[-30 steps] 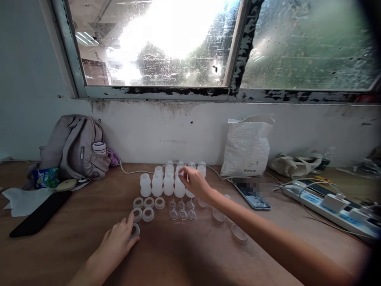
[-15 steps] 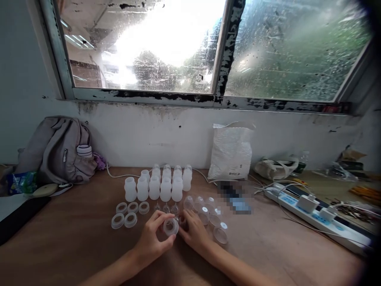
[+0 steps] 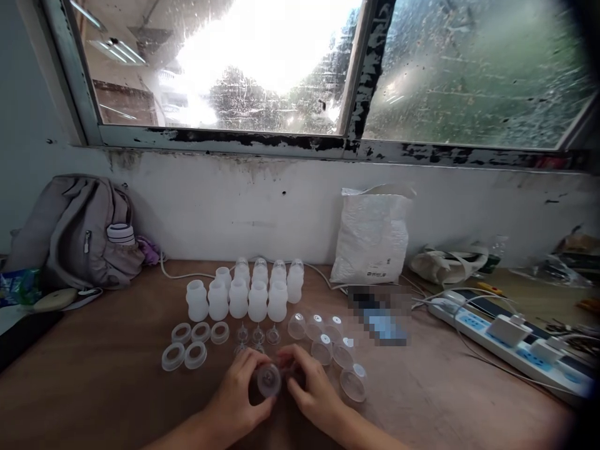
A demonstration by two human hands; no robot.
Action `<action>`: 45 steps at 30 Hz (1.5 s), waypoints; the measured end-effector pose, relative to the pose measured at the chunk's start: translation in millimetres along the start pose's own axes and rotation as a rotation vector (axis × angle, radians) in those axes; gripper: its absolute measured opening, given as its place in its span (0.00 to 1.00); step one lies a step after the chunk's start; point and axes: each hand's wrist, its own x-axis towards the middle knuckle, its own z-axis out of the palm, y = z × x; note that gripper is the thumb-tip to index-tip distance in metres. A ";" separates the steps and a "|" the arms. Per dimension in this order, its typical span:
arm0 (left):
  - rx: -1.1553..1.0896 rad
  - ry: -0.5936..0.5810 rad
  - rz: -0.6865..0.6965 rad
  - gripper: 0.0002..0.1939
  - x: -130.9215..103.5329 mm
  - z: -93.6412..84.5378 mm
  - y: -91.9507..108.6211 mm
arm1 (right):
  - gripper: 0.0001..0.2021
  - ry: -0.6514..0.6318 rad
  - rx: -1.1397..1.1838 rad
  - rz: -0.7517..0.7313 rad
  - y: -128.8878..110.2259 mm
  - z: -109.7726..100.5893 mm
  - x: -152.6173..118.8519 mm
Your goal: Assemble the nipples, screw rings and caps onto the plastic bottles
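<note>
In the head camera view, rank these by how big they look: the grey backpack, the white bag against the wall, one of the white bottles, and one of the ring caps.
1. grey backpack, partly cut off at the left
2. white bag, close to the backpack in size
3. white bottle
4. ring cap

**Pale plastic on brown wood**

The bottles are milky white, the rings and caps clear to whitish. The table is reddish brown. The backpack is grey-beige, the bag white, the power strip white with blue sockets.
</note>
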 end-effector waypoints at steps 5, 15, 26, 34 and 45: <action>0.156 -0.111 -0.032 0.16 1.3 -2.0 -6.0 | 0.14 -0.034 -0.046 -0.073 -5.3 -0.6 -2.7; -0.046 -0.096 -0.079 0.14 -0.5 -7.1 0.7 | 0.04 0.033 0.014 -0.155 -11.3 15.7 -1.9; -0.932 -0.146 -0.178 0.23 -0.4 2.8 -17.2 | 0.13 0.019 0.427 0.107 -16.0 16.9 -2.9; -0.848 -0.207 -0.179 0.17 0.8 -1.1 -8.6 | 0.15 0.049 0.703 0.244 -18.1 16.1 -0.4; -0.760 -0.231 -0.139 0.13 -5.2 -3.4 -8.2 | 0.14 0.006 0.797 0.262 -13.6 14.1 1.7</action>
